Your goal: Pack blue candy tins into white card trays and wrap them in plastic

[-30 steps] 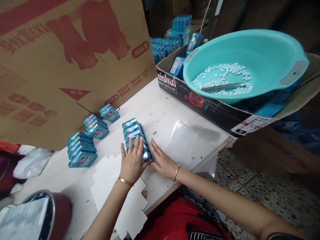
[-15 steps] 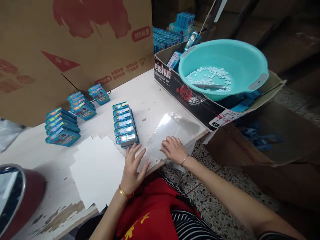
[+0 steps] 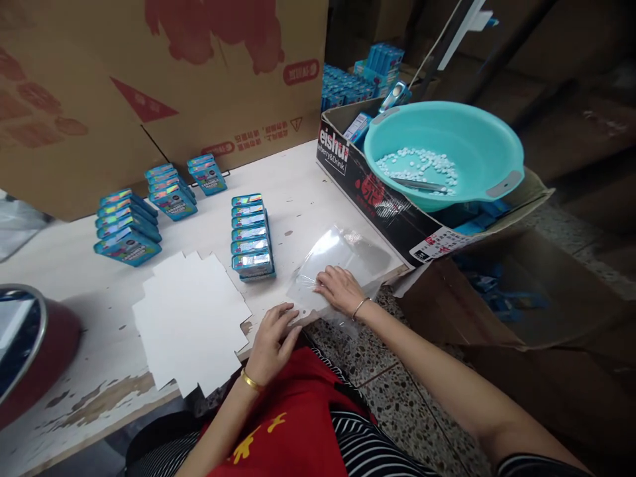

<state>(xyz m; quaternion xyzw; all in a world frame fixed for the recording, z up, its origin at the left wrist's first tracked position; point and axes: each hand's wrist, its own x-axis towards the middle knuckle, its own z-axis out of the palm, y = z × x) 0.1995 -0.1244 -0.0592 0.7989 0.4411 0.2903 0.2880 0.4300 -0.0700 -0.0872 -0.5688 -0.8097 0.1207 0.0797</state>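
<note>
The right hand [image 3: 340,289] is resting half-curled on film [image 3: 330,248], grip unclear; the left hand [image 3: 271,339] is hanging half-open, seemingly empty. Film is likely needing gentle pinching.

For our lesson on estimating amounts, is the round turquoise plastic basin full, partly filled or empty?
Partly filled: the basin holds small white pellets, scattered across its floor, with bare turquoise between them and above.

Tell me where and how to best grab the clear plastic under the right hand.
Pinch the clear plastic by its near edge, coming from the wearer's side, thumb underneath. It lies thin and mostly flat on the table, but that edge appears to overhang, so both faces should be reachable there.
</note>
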